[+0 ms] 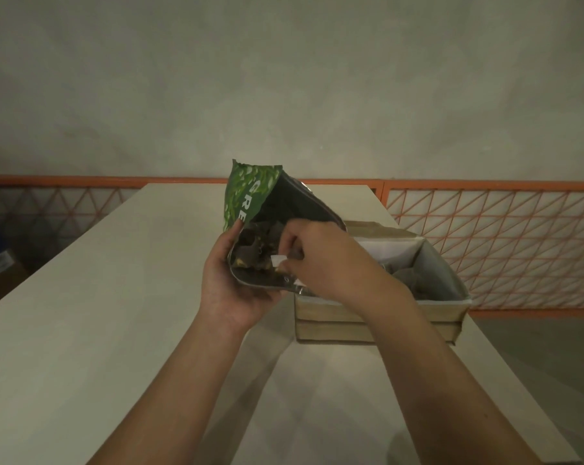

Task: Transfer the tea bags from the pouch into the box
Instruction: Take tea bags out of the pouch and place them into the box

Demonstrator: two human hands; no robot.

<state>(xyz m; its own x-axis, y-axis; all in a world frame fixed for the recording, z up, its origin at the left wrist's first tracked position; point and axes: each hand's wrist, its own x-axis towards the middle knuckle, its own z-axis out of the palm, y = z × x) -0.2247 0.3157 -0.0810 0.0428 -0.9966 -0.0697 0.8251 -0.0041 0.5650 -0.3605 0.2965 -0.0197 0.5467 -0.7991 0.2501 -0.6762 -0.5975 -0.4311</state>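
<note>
On the table (116, 313), the left hand (231, 285) grips the open green pouch (250, 199). The right hand (320, 255) pinches a tea bag tag (278, 260) at the pouch's mouth. The box (377, 325) sits just beside, at three o'clock, nearer the right hand.

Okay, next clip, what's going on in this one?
A person is moving tea bags from a green pouch into a cardboard box on a pale table. The left hand holds the opened pouch tilted beside the box. The right hand reaches into its mouth, fingers pinching a small white tag. Some tea bags already lie in the box, and dark ones remain in the pouch.
</note>
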